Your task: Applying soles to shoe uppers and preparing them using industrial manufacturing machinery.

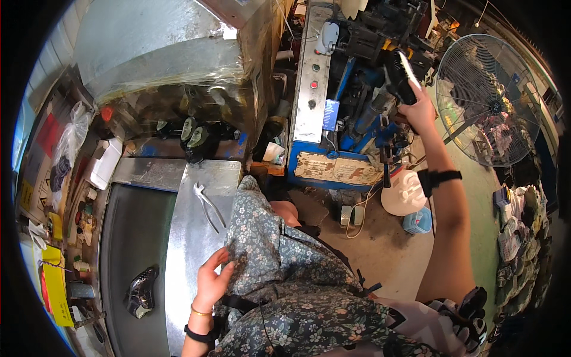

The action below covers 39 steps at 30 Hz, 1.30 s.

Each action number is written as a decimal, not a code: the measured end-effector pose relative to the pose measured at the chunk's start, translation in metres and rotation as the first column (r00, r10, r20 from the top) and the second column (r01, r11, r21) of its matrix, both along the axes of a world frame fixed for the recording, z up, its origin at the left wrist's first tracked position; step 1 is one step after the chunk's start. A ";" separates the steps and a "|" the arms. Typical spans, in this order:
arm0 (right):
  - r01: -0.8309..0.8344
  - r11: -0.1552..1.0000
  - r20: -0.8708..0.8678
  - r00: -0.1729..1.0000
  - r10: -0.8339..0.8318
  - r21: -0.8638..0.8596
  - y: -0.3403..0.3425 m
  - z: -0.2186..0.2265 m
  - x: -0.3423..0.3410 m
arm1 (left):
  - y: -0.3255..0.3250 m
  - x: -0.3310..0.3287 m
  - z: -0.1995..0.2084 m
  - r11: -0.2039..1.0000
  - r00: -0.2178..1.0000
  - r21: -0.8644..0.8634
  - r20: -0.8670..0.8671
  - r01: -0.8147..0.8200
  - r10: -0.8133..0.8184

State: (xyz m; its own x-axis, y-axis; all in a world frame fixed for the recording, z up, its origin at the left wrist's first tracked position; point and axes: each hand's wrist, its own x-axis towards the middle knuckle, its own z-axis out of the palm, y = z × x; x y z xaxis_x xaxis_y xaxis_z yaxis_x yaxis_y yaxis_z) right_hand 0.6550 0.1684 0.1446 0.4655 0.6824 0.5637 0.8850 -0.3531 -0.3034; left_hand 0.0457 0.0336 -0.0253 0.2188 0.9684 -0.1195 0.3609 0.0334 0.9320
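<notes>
R hand (419,113) upper right, closed round black shoe (398,76) w/ pale edge, at blue machine (366,116); contact w/ machine: can't tell. L hand (213,279) lower L of centre, empty, fingers loosely apart, beside floral garment (297,256). Pliers (203,199) on metal tabletop (184,256), above L hand. Step, prob.: handling shoe at machine. Next move calls for firm R grip, clearance from machine parts.

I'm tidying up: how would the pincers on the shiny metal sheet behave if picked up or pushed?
The pincers look all metal, so probably stiff and fairly heavy for their size. They lie spread open, so they may swing shut when gripped. The smooth, shiny sheet may let them slide.
</notes>
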 end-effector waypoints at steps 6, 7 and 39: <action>0.029 0.964 -0.130 0.989 -0.066 -0.263 0.020 0.038 0.054 | 0.006 -0.008 0.011 0.995 0.993 0.045 -0.071 -0.088 0.092; 0.009 0.945 -0.027 0.999 -0.019 -0.328 0.023 0.040 0.062 | 0.010 -0.003 0.015 0.995 0.994 0.059 -0.076 -0.075 0.079; 0.057 0.956 0.379 0.923 0.059 -0.286 0.163 -0.015 0.234 | 0.023 -0.171 -0.066 -0.053 -0.115 0.218 -0.280 -0.974 0.953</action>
